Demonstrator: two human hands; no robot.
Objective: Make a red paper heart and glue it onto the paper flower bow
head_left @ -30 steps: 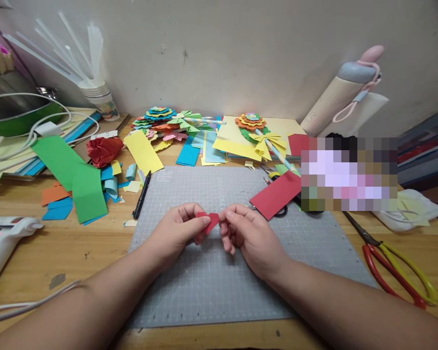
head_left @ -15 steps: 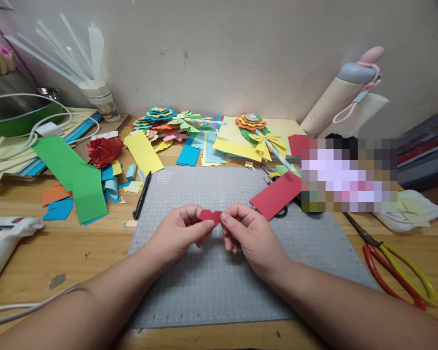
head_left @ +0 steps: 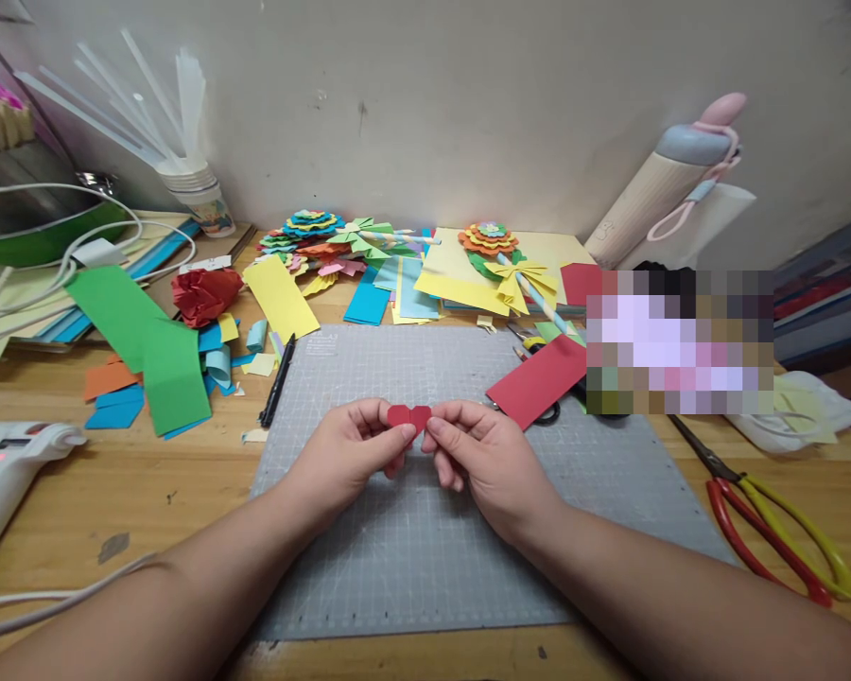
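Note:
A small red paper heart [head_left: 409,415] is held up over the grey cutting mat [head_left: 397,567], its two rounded lobes facing away from me. My left hand [head_left: 361,440] pinches its left side between thumb and fingers. On the opposite side, my right hand [head_left: 472,445] grips the heart's right edge with thumb and forefinger, the other fingers curled below. Parts of the heart are hidden behind both thumbs. Just beyond my right hand lies a red paper strip [head_left: 535,380], resting partly over dark-handled scissors [head_left: 549,412].
Left of the mat are a black pen [head_left: 277,380], green paper [head_left: 138,331], a crumpled red paper flower [head_left: 205,293] and a white glue gun [head_left: 21,473]. Layered paper flowers [head_left: 488,239] lie at the back. Red-and-yellow-handled scissors [head_left: 766,520] and a bottle [head_left: 656,184] are on the right.
The red paper heart has turned slightly so both lobes show more evenly. My right hand has shifted a little to the left, while my left hand keeps its pinch.

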